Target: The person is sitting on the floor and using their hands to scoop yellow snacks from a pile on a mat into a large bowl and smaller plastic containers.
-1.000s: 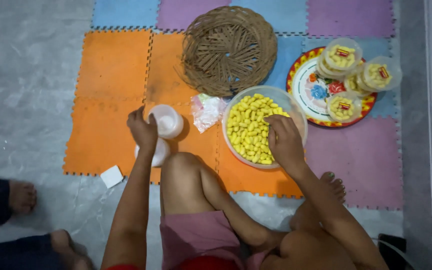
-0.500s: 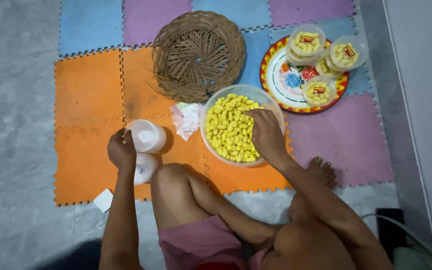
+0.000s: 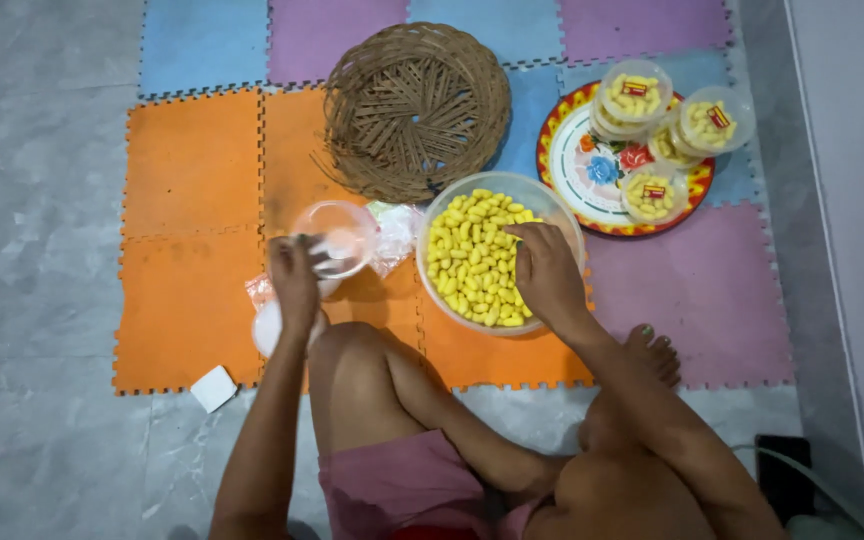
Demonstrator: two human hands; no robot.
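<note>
Single head view looks steeply down, fairly near, onto floor mats (image 3: 192, 230).

Left arm reaches straight forward past the raised left knee, left hand (image 3: 295, 283) curled, fingers closed around something clear. Right arm angles forward and inward across the body, wrist bent, right hand (image 3: 546, 271) palm down, fingers drawn together and dipping low. Both forearms bare. The hands sit well apart.

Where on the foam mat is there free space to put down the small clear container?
Free: the orange tiles left of the left hand, and the purple tile below the flowered round tray. Crowded: between the woven basket, clear plastic container and big bowl of yellow pieces.
</note>
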